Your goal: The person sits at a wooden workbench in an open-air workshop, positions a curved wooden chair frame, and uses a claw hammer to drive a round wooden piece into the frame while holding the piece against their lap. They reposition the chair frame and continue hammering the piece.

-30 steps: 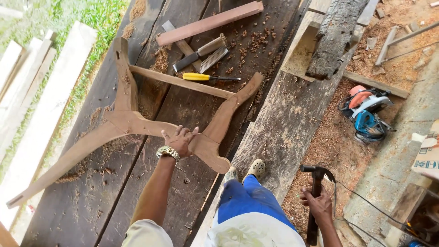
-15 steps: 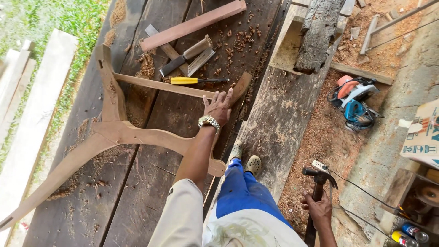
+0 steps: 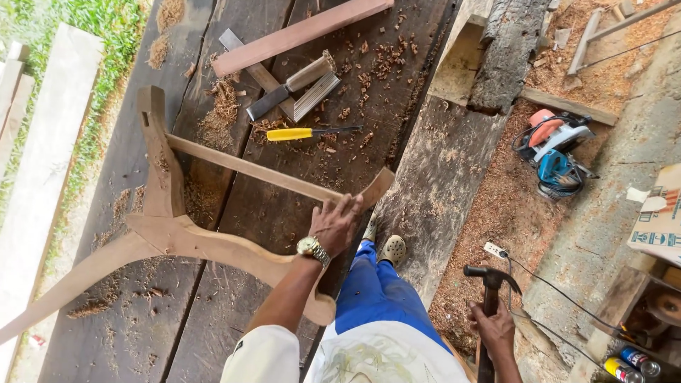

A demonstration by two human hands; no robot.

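1. The view looks down from the head onto a dark plank workbench (image 3: 234, 213). A pale curved wooden frame (image 3: 184, 237), with a straight rail (image 3: 248, 170) joined across it, lies flat on the planks.

2. The left hand (image 3: 335, 225) lies spread and flat on the frame, fingers wide, just where the rail meets a short curved leg. A gold wristwatch (image 3: 312, 248) sits just behind it on the wrist.

3. The right hand (image 3: 494, 330) is closed around the handle of a claw hammer (image 3: 489, 284), held low beside the body with the head pointing up, well apart from the frame.

4. Ahead of the left hand lie a yellow-handled screwdriver (image 3: 305, 132), a wooden-handled chisel (image 3: 291, 89) and a long reddish batten (image 3: 298, 35), amid wood shavings.

5. To the right of the right hand, on sawdust, sits a blue and orange circular saw (image 3: 557, 152).

6. Judged from this, good practice is firm downward pressure from the left palm close to the joint, keeping the fingers clear of any strike point.
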